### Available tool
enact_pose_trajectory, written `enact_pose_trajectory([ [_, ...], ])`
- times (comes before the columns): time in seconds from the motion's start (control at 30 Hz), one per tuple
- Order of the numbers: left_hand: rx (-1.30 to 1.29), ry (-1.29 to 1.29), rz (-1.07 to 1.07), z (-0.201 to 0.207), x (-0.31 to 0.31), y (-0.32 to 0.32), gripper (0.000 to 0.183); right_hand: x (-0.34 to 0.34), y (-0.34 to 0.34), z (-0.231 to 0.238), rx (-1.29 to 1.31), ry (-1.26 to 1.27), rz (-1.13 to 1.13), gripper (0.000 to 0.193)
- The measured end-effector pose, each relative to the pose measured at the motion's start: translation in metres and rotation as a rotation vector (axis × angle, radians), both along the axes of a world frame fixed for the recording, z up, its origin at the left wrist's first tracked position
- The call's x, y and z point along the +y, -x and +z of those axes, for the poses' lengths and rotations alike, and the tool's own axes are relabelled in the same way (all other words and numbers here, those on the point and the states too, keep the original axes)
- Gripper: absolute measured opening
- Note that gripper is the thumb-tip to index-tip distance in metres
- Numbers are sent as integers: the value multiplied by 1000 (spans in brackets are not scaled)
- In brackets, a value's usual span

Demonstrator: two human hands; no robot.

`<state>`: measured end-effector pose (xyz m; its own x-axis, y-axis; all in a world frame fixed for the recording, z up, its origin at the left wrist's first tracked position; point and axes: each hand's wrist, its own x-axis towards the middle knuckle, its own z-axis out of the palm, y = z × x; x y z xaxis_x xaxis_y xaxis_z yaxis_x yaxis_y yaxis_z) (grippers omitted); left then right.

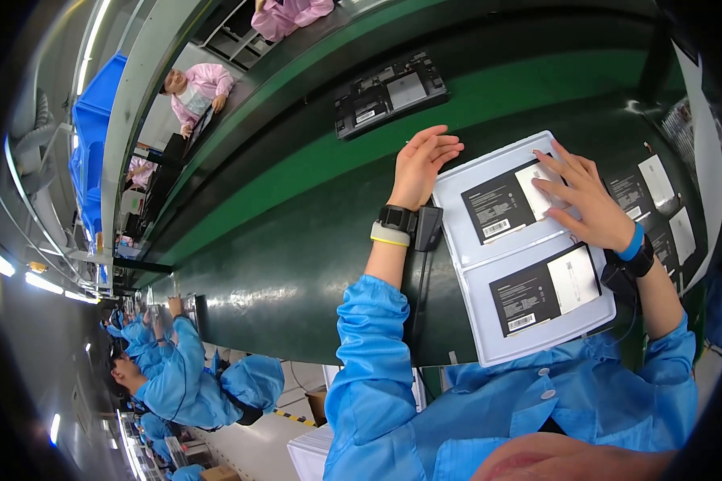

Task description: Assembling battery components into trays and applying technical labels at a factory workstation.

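A white two-compartment tray [475, 322] lies at the table's near edge. One flat black-and-white battery pack [497, 200] rests in its far compartment, another battery pack [525, 295] in the near one. My right hand [590, 200] spreads its fingers over the white part of the far pack; fingertips seem to touch it, though whether they press is unclear. Beside the tray's far left corner is my left hand [425, 164], fingers stretched out, nothing seen in it. Both wrists wear dark bands, and a small black box [429, 228] with a cable sits by the left one.
More battery packs [658, 183] lie right of the tray. An opened black electronic unit [391, 94] sits on the green strip [489, 92] beyond my hands. A co-worker in blue [184, 377] works further left along the bench [281, 272]; people in pink [200, 88] sit across.
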<state>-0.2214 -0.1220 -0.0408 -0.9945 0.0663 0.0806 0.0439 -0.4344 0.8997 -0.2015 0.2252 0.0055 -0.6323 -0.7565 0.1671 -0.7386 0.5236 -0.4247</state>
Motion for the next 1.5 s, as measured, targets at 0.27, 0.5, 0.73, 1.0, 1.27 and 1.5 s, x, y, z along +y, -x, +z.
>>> enact_pose_trajectory([
  [0.27, 4, 7, -4, 1, 2, 2, 35, 2, 2, -4, 29, 50, 29, 58],
  [0.5, 2, 15, -9, 2, 1, 3, 35, 2, 2, -5, 24, 22, 40, 61],
  [0.73, 0, 22, -14, 2, 1, 2, 36, 0, -2, 1, 135, 125, -26, 67],
  [1.0, -6, 36, -9, 0, 0, 2, 36, 1, -2, 4, 1, 171, -12, 61],
  [1.27, -7, 54, -1, -1, -1, 4, 37, 2, 0, 0, 70, 82, 90, 44],
  [1.5, 0, 57, -9, 4, 2, 4, 37, -2, -6, 15, 106, 206, -11, 57],
])
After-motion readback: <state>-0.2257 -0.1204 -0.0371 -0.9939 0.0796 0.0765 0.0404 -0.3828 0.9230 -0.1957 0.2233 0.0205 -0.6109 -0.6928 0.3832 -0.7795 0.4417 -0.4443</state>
